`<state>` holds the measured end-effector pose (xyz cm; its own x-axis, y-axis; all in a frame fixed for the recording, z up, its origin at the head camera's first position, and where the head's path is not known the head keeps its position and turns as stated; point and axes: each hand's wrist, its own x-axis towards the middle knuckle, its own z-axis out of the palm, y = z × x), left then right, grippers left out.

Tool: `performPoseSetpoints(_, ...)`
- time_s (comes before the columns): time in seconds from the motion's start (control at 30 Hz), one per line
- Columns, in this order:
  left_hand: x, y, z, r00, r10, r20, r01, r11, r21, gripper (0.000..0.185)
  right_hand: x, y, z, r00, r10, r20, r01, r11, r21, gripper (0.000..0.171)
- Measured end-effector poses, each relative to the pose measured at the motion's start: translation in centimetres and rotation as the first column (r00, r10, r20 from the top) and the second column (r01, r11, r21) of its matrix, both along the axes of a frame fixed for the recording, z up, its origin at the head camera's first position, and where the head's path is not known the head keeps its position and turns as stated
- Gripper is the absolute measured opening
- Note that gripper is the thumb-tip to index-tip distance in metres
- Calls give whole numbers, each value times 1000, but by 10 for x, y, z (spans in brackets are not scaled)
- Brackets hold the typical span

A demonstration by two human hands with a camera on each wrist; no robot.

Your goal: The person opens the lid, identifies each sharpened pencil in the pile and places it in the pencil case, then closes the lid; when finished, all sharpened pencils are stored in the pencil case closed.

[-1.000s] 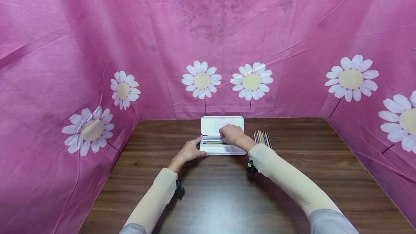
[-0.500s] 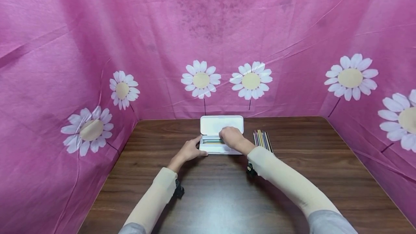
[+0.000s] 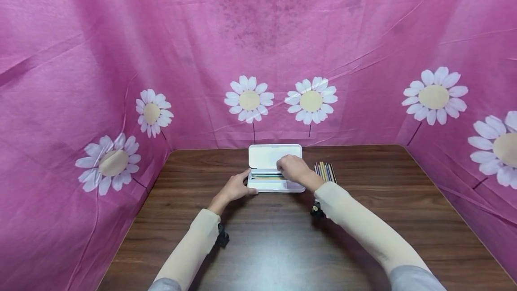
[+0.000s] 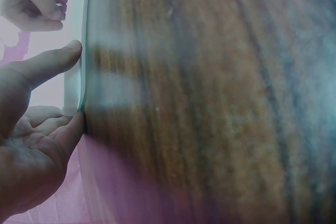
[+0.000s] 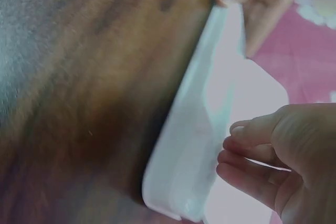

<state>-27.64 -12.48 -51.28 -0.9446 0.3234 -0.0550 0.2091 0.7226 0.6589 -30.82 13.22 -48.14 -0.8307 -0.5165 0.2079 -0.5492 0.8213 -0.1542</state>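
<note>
A white pencil case (image 3: 271, 187) lies on the wooden table with its lid (image 3: 264, 155) tipped back. Inside, several coloured pencils (image 3: 264, 177) lie lengthwise. My left hand (image 3: 235, 187) grips the left end of the case, thumb at the front edge and fingers at the side. Over the right half of the case hovers my right hand (image 3: 295, 169). In the right wrist view, the right hand (image 5: 283, 161) has loosely bent fingers, and nothing shows between them and the thumb.
Just right of the case, a row of several coloured pencils (image 3: 325, 172) lies on the table (image 3: 258, 241), partly behind the right forearm. A pink cloth (image 3: 194, 57) with daisies rises behind the table and at both sides.
My right hand has shifted slightly to the right over the case, showing more of the pencils inside. The left hand and the case stay in place.
</note>
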Motion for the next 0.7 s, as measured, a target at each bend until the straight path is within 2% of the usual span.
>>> performPoseSetpoints(0.27, 0, 0, 1, 1000, 6, 7, -6, 1000, -16, 97, 3, 56, 16, 997, -72, 12, 73, 993, -95, 14)
performPoseSetpoints(0.43, 0, 0, 1, 1000, 10, 10, -10, 1000, -14, 97, 15, 95, 19, 989, -142, 31, 145, 982, -120, 12)
performPoseSetpoints(0.7, 0, 1, 0, 1000, 10, 14, -10, 1000, 6, 97, 41, 140, 8, 960, -262, 101, 272, 957, -101, 10)
